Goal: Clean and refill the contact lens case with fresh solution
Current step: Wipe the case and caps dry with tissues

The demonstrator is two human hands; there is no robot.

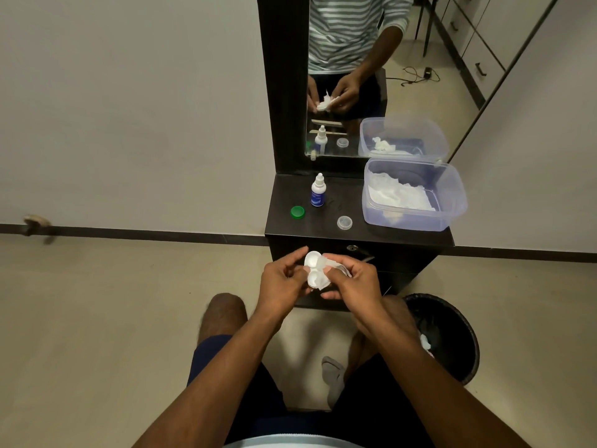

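Observation:
I hold a white contact lens case [313, 269] with two round wells, both without caps, in front of the dark cabinet. My left hand [284, 281] grips its left side. My right hand [352, 281] presses a crumpled white tissue [332, 265] against the case's right side. On the cabinet top [281, 227] stand a small solution bottle [318, 190] with a white nozzle and blue label, a green cap [297, 212] and a clear cap [344, 222].
A clear plastic tub [452, 202] with white tissues sits at the right of the cabinet top. A mirror [403, 76] rises behind it. A black waste bin [452, 337] with tissue inside stands on the floor at the right, beside my knee.

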